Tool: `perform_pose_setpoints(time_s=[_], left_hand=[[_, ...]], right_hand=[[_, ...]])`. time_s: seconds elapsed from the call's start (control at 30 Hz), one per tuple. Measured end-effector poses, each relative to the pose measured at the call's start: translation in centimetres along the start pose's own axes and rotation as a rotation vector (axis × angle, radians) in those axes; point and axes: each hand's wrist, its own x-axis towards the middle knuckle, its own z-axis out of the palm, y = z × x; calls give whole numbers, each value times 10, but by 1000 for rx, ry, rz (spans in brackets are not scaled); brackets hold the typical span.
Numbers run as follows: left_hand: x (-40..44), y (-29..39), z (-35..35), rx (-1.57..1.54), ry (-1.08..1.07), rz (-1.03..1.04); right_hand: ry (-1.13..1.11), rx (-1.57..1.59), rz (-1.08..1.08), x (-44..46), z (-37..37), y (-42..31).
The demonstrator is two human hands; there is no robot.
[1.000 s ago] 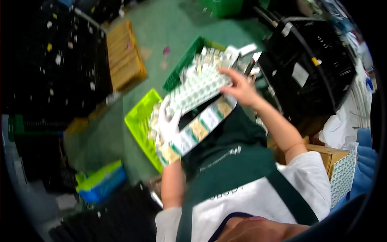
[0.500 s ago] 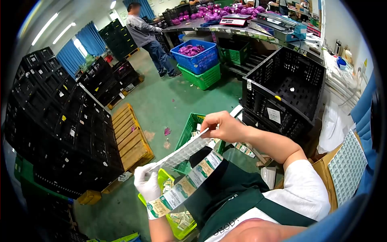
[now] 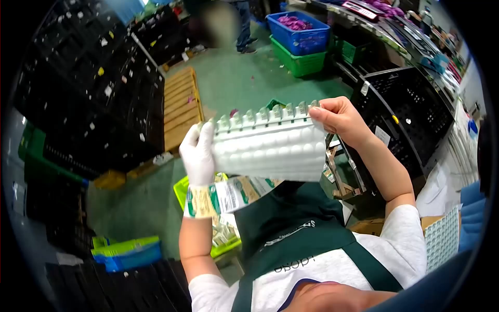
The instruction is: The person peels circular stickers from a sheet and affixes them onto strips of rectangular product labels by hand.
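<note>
A white padded sheet [image 3: 267, 151] with rows of bumps is stretched between my hands, its top edge folded over into small greenish tabs. My left hand [image 3: 197, 156], in a white glove, pinches the sheet's left end. Bare fingers of my right hand [image 3: 338, 118] grip its upper right corner. A strip of printed labels [image 3: 228, 195] hangs from around my left wrist and passes behind the sheet's lower edge. Below my left forearm, a lime-green basket [image 3: 226, 248] holds small printed packets, partly hidden by my arm.
Black crates [image 3: 93, 88] are stacked at the left beside a wooden pallet [image 3: 181, 104]. A large black crate [image 3: 410, 112] stands at the right. Further back are a blue bin [image 3: 299, 39] on a green one and a person's legs [image 3: 243, 26]. A bumpy sheet [image 3: 442, 239] leans at lower right.
Since half a second ago, both hands have risen in view and the sheet has turned its broad smooth-bumped side towards me. The view has tilted downward, with the co-worker's upper body now blurred or hidden.
</note>
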Motion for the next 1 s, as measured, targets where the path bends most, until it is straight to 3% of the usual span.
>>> perform_pose_setpoints(time_s=[0.1,0.17,0.23,0.3,0.33,0.37,0.43,0.5,0.53,0.6,0.63,0.7,0.8,1.0], left_hand=[[2,-41,-7,-173,-92,-168],[2,-39,-7,190,-110,-71],[2,-47,-7,-15,-131,-181],[3,-43,-1,-223,-116,-254],[5,-43,-2,-235,-132,-264],[5,-42,0,-221,-149,-249],[8,-38,2,-193,-161,-227],[11,-33,5,11,-155,-138],[12,-37,3,-25,-183,-135],[13,-39,3,4,-216,-105],[7,-30,7,-130,-213,-177],[9,-32,4,-222,-247,-229],[8,-24,-4,-184,-287,-306],[1,-19,-11,-69,-375,-391]], right_hand=[[-64,-205,130,19,-15,28],[162,-300,-149,50,-45,31],[353,-264,-152,75,-83,-16],[589,-455,-444,116,-133,-53],[572,-248,-370,140,-166,-79],[553,-63,-435,140,-174,-99],[790,-192,-524,134,-126,-128],[452,-359,-541,114,-66,-118],[212,-800,-895,118,-52,-87],[-155,-1111,-750,91,1,-48],[-247,-978,-244,61,37,-41],[-349,-995,-380,54,55,-16],[-455,-696,-218,68,58,-10],[-493,-565,-147,72,58,1]])
